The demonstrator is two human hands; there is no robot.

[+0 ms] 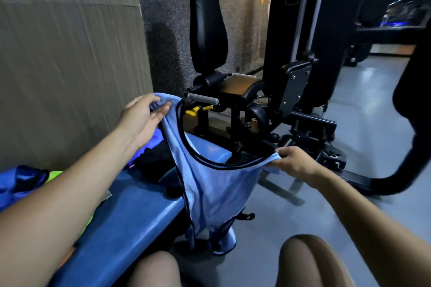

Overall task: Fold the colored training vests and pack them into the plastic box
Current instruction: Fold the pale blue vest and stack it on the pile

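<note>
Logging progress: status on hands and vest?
Left hand and right hand each pinch a shoulder strap. Light blue vest hangs unfolded beside blue bench. Nothing blocking.

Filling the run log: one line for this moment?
phase: unfolding | left hand: pinches light blue black-trimmed mesh vest shoulder | right hand: pinches other shoulder | vest: hanging beside blue padded bench
</note>
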